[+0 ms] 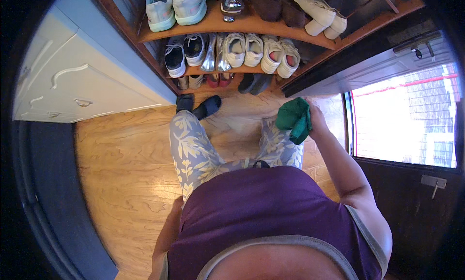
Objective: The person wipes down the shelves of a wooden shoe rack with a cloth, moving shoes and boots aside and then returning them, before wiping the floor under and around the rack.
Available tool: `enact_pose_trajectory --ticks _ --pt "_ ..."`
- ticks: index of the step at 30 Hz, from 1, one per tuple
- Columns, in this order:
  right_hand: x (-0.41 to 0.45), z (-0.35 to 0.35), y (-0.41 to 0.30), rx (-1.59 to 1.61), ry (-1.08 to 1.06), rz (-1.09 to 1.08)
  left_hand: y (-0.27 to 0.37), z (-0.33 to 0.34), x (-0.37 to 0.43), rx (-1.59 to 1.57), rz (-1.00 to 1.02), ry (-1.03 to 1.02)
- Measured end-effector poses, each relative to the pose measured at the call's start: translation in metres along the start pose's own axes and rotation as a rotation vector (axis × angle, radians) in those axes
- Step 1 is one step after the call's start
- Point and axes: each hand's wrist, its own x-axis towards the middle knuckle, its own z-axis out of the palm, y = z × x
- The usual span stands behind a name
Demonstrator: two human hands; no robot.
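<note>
My right hand [315, 118] grips a bunched green cloth [295, 118] above my right knee, which is covered by patterned trousers. The cloth hides most of the fingers. My left arm hangs at my left side, with a small part of my left hand [178, 203] showing beside the thigh; its fingers are hidden. In front of me stands a wooden shoe rack [250, 29] holding several pairs: pale sneakers [160, 11], white sneakers [235, 49], cream heeled shoes [323, 16], silver shoes [214, 54] and dark slippers [254, 83].
A white cabinet [98, 80] with moulded doors stands at the left. Dark slides [207, 107] are at my left foot on the wood-look floor [123, 163]. At the right are a dark door with a handle [434, 182] and a bright window opening [403, 116]. A dark blue surface [61, 178] lies at lower left.
</note>
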Motion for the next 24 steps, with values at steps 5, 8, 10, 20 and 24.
enact_pose_trajectory --ticks 5,8,10,20,24 --pt "0.037 0.017 0.034 0.087 -0.027 0.018 -0.016 0.012 -0.021 0.144 -0.054 0.037" --pt "0.065 0.016 0.054 0.052 -0.084 0.264 -0.011 0.020 -0.033 0.185 -0.088 0.057" --pt "0.079 0.018 0.056 -0.067 -0.072 0.397 -0.003 0.025 -0.038 0.203 -0.111 0.064" --pt "0.164 0.015 0.017 -0.826 -0.529 0.155 0.049 0.018 -0.069 0.333 -0.047 0.096" --pt "0.163 0.025 -0.025 -0.254 -0.527 0.431 0.059 0.043 -0.081 0.483 0.099 0.202"
